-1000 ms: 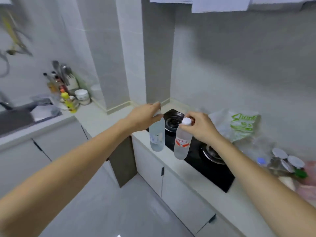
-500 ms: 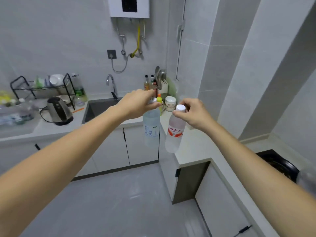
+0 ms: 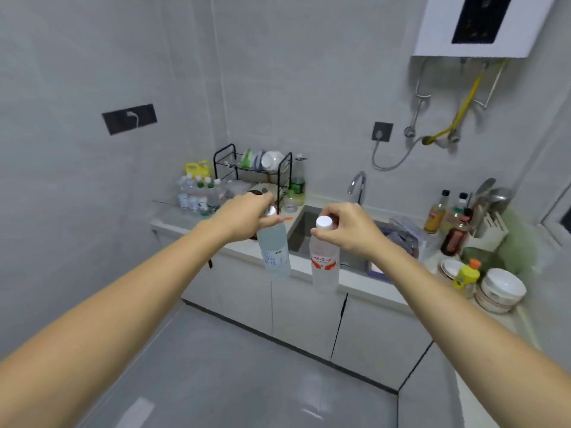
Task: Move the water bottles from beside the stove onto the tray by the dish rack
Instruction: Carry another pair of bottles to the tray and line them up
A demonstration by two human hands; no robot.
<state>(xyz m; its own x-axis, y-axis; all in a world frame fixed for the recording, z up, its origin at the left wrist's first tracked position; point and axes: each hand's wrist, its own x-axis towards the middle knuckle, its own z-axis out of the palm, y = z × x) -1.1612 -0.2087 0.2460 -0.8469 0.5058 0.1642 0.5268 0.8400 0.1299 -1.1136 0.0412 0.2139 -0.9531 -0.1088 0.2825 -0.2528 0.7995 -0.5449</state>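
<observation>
Tray under the bottle cluster (image 3: 197, 196) beside the dish rack (image 3: 253, 171) hidden; labels too small to read.

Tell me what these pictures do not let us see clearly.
- Tray: head view, not made out; the bottle cluster beside the dish rack covers that spot.
- Left bottle cap: mostly hidden by the left hand.
- Kettle behind the left hand: almost all covered.
- Sink inside: partly blocked by the right bottle and right hand.
- Stove: outside the frame.
</observation>
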